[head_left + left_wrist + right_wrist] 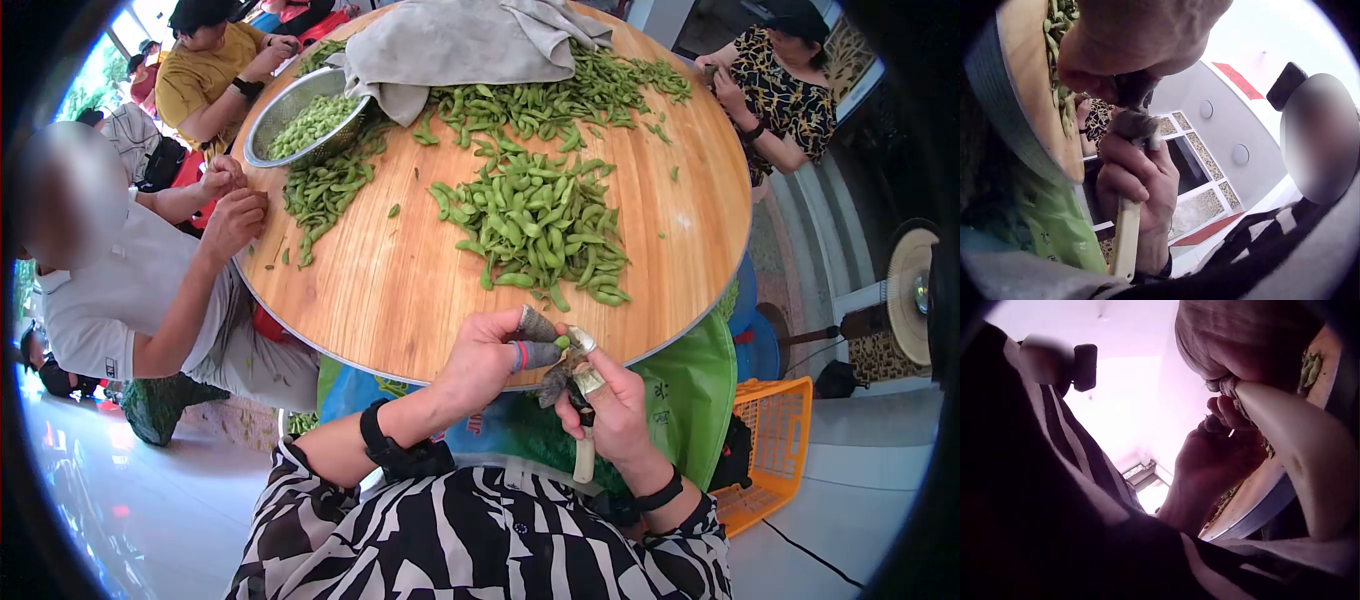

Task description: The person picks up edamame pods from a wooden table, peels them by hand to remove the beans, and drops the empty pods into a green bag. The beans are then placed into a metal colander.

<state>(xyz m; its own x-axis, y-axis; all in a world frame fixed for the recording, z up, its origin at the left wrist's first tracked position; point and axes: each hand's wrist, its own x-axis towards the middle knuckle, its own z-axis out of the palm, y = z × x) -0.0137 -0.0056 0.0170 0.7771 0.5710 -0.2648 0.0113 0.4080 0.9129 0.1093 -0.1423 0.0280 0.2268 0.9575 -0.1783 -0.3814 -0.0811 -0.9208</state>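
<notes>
In the head view, my left hand (478, 352) is over the near table edge, with grey cloth covers on its thumb and a finger. Its covered fingertips pinch a small green soybean pod (562, 342), mostly hidden between the hands. Close against it, my right hand (612, 405) has wrapped fingertips and grips a tool with a pale handle (584, 455); the tool's working end is hidden by the fingers. The left wrist view shows the pale handle (1125, 240) pointing down out of the curled right fingers. A loose heap of soybean pods (540, 220) lies in front of both hands.
The round wooden table (340, 290) bears more pods, a metal colander (255, 140) of shelled beans and a grey cloth (450, 45). People sit at the left and far right. Green plastic sheeting (700, 375) hangs at the near edge; an orange crate (790, 430) stands right.
</notes>
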